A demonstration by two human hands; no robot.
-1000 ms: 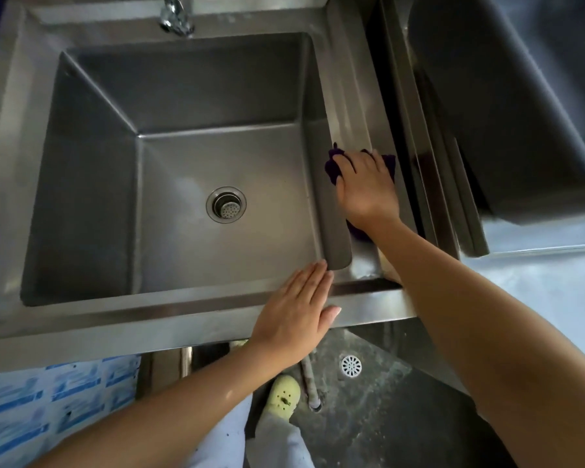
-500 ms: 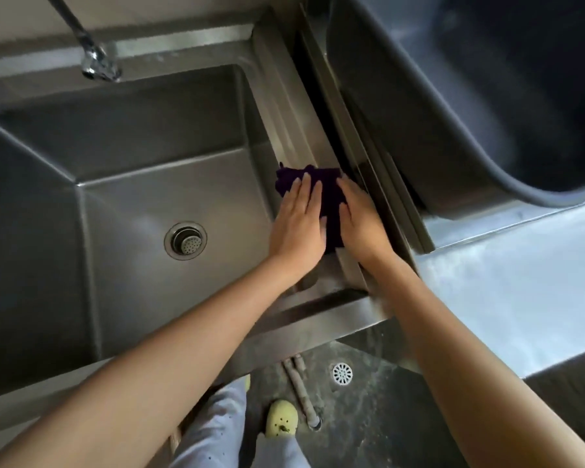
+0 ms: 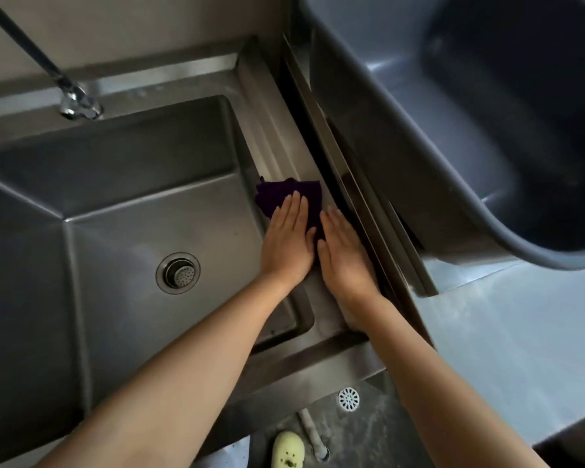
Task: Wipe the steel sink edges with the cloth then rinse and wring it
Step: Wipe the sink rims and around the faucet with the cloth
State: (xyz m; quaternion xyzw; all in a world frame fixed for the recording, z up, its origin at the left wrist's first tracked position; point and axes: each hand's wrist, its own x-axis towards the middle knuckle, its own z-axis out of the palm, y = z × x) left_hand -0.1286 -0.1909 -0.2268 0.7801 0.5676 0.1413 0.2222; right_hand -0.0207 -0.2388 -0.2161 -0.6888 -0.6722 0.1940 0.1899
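Note:
A dark purple cloth (image 3: 286, 194) lies on the right edge of the steel sink (image 3: 274, 130). My left hand (image 3: 289, 238) presses flat on the cloth's left part, fingers together and pointing away from me. Beside it, my right hand (image 3: 343, 256) lies flat on the cloth's right part, along the raised lip of the rim. Most of the cloth is hidden under both palms. The tap spout (image 3: 76, 104) hangs over the back of the basin, with no water running. The drain strainer (image 3: 178, 272) sits in the basin floor.
A large grey plastic tub (image 3: 470, 163) stands on the steel counter (image 3: 504, 332) right of the sink, close to my right hand. Below the sink front are a floor drain (image 3: 348, 399), a pipe and a pale yellow shoe (image 3: 287, 450).
My left hand left the sink's front edge and joined my right hand on the cloth. The cloth has slid a little farther back along the right rim. My view has shifted right.

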